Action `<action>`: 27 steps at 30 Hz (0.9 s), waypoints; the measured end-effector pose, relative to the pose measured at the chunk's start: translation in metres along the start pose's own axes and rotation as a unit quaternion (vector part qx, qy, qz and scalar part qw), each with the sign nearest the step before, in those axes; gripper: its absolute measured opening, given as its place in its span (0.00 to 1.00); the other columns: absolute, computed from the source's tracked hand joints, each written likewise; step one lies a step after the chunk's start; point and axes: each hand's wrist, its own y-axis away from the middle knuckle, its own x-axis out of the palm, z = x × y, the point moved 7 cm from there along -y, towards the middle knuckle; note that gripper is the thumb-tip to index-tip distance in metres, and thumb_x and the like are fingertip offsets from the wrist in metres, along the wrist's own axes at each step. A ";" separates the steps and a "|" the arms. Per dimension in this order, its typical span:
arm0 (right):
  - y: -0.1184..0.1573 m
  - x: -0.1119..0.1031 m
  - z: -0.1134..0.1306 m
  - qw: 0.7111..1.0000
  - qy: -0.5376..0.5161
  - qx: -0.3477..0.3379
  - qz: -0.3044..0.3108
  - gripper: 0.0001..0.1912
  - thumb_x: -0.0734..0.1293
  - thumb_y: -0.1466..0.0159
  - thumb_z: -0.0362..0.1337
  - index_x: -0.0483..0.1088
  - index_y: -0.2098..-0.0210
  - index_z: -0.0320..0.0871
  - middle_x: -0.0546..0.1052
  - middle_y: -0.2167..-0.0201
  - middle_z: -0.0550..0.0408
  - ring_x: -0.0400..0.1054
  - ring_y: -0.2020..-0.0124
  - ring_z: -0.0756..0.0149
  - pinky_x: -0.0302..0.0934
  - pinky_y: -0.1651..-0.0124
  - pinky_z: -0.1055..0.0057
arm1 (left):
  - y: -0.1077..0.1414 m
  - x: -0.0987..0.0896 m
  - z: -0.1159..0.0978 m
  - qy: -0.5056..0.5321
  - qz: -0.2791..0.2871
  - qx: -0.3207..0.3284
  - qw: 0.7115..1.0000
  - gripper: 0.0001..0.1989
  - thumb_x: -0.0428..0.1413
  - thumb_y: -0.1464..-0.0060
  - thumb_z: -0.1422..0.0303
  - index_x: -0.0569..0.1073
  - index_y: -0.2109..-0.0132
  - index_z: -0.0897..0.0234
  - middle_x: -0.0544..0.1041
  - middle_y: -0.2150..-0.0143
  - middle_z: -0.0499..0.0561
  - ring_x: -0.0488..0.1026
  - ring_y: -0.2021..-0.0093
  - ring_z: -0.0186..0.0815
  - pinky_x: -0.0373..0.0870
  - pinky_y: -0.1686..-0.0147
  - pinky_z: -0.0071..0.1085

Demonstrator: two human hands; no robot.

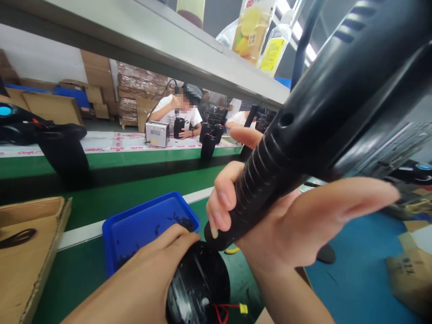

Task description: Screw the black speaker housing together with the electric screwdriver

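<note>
My right hand (270, 216) is wrapped around the ribbed black handle of a large black power tool (337, 103) that fills the upper right of the view, tilted with its lower end pointing down. My left hand (158, 261) rests on top of a round black plastic part (199, 288) at the bottom centre, with red wires and a small yellow connector (243, 308) coming out of it. The tool's lower end is just above that round part.
A blue tray (145, 225) with small black bits sits on the green conveyor belt (111, 198). A cardboard box (27, 252) is at left and a black device (50, 135) behind it. Another person sits across the line. Bottles (251, 27) stand on the overhead shelf.
</note>
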 end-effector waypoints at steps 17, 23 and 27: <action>-0.005 -0.003 -0.016 1.000 -0.002 0.020 -0.001 0.41 0.75 0.51 0.67 0.65 0.51 0.44 0.67 0.84 0.63 0.59 0.87 0.66 0.59 0.87 0.70 | -0.041 -0.001 -0.042 0.042 -0.039 0.009 0.998 0.20 0.45 0.43 0.68 0.72 0.81 0.57 0.74 0.77 0.45 0.79 0.49 0.42 0.75 0.44 0.40; -0.003 0.001 -0.019 0.999 0.014 0.042 0.007 0.38 0.76 0.54 0.65 0.65 0.57 0.45 0.67 0.85 0.63 0.58 0.88 0.68 0.57 0.87 0.72 | -0.041 -0.003 -0.041 0.049 -0.041 -0.004 0.998 0.21 0.43 0.43 0.68 0.72 0.80 0.56 0.73 0.79 0.46 0.80 0.51 0.43 0.77 0.48 0.40; -0.003 0.003 -0.017 0.998 0.033 0.039 0.036 0.35 0.70 0.49 0.69 0.64 0.61 0.46 0.66 0.83 0.64 0.59 0.87 0.70 0.58 0.85 0.72 | -0.042 0.000 -0.040 0.058 -0.047 -0.015 0.997 0.20 0.44 0.41 0.65 0.72 0.78 0.56 0.73 0.80 0.45 0.81 0.55 0.42 0.78 0.49 0.41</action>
